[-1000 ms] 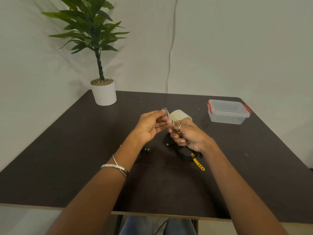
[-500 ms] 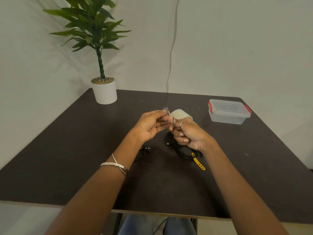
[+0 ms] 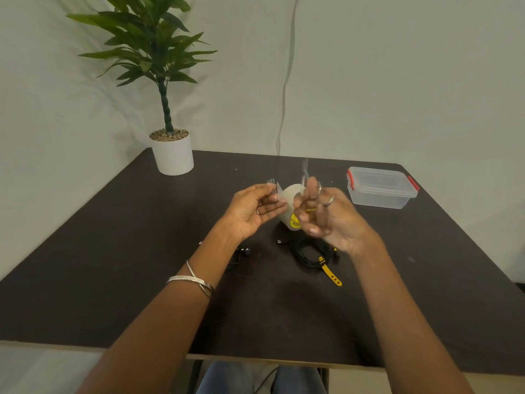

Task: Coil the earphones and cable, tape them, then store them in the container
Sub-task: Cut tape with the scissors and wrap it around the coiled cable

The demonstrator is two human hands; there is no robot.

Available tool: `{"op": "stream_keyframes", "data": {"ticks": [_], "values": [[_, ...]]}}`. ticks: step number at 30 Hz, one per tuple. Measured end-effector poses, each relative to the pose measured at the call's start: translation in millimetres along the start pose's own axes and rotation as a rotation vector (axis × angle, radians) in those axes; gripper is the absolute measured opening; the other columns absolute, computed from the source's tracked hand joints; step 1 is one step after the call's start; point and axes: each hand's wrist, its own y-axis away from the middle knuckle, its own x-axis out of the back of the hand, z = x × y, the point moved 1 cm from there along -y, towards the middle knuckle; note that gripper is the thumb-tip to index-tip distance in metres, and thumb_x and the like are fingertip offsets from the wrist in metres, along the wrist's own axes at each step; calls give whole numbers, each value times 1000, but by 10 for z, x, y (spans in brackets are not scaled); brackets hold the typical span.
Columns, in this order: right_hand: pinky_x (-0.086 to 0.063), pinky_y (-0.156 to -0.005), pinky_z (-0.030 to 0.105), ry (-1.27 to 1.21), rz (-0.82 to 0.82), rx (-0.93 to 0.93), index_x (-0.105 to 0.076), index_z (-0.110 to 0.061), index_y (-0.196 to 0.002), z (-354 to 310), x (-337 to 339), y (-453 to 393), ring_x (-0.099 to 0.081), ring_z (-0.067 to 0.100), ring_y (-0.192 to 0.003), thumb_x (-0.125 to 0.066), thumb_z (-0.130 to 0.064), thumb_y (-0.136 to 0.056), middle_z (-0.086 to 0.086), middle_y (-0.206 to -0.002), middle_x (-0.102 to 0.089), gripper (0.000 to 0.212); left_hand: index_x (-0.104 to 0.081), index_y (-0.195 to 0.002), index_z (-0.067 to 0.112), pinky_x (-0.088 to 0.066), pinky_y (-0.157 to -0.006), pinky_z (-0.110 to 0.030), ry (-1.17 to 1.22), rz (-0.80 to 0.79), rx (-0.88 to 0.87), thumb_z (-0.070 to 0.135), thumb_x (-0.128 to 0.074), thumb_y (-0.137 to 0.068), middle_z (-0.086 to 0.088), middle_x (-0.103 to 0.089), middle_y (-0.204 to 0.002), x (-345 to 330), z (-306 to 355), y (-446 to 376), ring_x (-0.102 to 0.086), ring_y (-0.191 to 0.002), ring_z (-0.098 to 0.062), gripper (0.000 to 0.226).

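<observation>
My left hand (image 3: 252,211) pinches a short strip of clear tape (image 3: 273,185) between thumb and fingertips. My right hand (image 3: 329,220) is blurred and grips what looks like small scissors (image 3: 306,174), the blades pointing up. Between the two hands the pale tape roll (image 3: 291,203) with a yellow core label stands on the table. A coiled black cable (image 3: 308,253) with a yellow strap (image 3: 331,275) lies under my right hand. The black earphones (image 3: 245,251) lie partly hidden under my left wrist. The clear container (image 3: 380,187) with red clips stands at the far right, lid on.
A potted plant (image 3: 172,150) in a white pot stands at the table's far left corner. The dark table (image 3: 113,265) ends in a front edge close to my body. A thin grey cord hangs down the wall behind.
My hands were together at the tape and have pulled apart. The left hand moved left with a strip of tape, and the right hand swung right and up.
</observation>
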Motion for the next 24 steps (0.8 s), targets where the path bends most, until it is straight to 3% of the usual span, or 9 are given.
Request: {"op": "stream_keyframes", "data": {"ticks": [2,4,5,7,11,15,19,22,24], "values": [[-27,-37,18,317,275,45,-64,-10,-71,-83,171,107,-48,14,-43,-56,-37,-94,6,-61,-58,37,-63,-90,5,-61,-70,-39,1,9,-4,9,-60,-91,-10,-64,-67,5,-7,-8,-71,-67,-24,5],[-44,-56,27,786,552,-26,-65,-5,-73,-48,421,167,-61,21,-61,-66,-46,-85,8,-68,-65,43,-64,-90,8,-60,-71,-39,-19,26,-6,12,-60,-92,-8,-65,-67,14,-19,-18,-70,-67,-22,5],[-45,-65,32,975,644,-115,-65,-3,-79,-3,537,195,-64,29,-76,-68,-46,-83,12,-79,-67,44,-64,-90,10,-60,-71,-39,-25,32,-4,14,-61,-92,-7,-66,-67,16,-28,-24,-70,-67,-21,5],[-41,-74,36,1178,731,-290,-61,-2,-97,96,684,265,-59,40,-101,-68,-38,-86,18,-105,-63,38,-64,-89,12,-60,-71,-38,-31,35,-3,15,-61,-92,-6,-67,-67,15,-41,-32,-70,-68,-20,5],[-46,-81,41,1508,707,-479,-57,-5,-115,228,790,343,-57,41,-108,-60,-18,-91,20,-117,-58,28,-64,-90,14,-58,-76,-39,-57,43,-9,17,-61,-92,-4,-69,-69,25,-50,-56,-69,-73,-20,5],[-45,-80,40,1533,485,-624,-56,-11,-116,181,831,322,-57,36,-106,-58,-17,-88,15,-118,-58,28,-65,-90,16,-54,-82,-40,-84,59,-8,18,-60,-92,-2,-69,-72,23,-55,-72,-68,-75,-18,5],[-44,-72,31,1486,273,-736,-58,-11,-106,-10,807,301,-55,28,-86,-60,-21,-89,13,-110,-59,20,-65,-91,17,-53,-81,-39,-96,72,-6,19,-60,-92,-3,-70,-79,62,-51,-100,-67,-83,-19,5],[-45,-72,32,1459,419,-647,-58,-5,-109,-43,842,293,-62,34,-92,-60,-13,-88,15,-98,-55,23,-65,-92,19,-52,-81,-39,-100,82,-5,19,-59,-92,-2,-70,-80,88,-47,-112,-67,-84,-18,6],[-45,-77,38,1446,604,-474,-55,-1,-110,-41,854,258,-59,40,-103,-62,-12,-88,19,-105,-58,25,-65,-91,19,-51,-83,-41,-103,91,-1,20,-60,-92,-1,-70,-80,95,-53,-120,-67,-86,-19,5]]}}
